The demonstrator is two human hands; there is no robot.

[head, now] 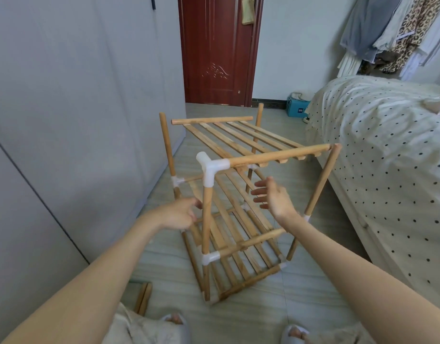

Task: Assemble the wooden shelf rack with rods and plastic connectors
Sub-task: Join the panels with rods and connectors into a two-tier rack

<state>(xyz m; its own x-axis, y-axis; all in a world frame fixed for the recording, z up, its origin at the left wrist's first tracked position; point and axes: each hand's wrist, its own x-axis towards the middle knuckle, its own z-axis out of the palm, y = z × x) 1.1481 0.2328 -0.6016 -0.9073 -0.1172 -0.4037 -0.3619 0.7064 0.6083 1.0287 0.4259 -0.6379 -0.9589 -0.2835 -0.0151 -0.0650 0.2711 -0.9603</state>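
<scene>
A wooden shelf rack [238, 207] stands on the floor in front of me, with three slatted tiers. A white plastic corner connector [209, 167] caps the near left upright rod [206, 219] and joins it to the top slatted shelf [246, 140]. The top shelf's other corners lie loose on bare rod ends. My left hand [179, 214] sits just left of that upright, fingers curled beside it, touching or nearly so. My right hand [271, 194] hovers open inside the frame, fingers spread, holding nothing.
Two loose wooden rods [143, 297] lie on the floor at lower left. A grey wardrobe [65, 120] lines the left side, and a dotted bed [387, 157] the right. A red door [216, 50] and a blue box [297, 108] stand beyond. My slippered feet [174, 321] are below.
</scene>
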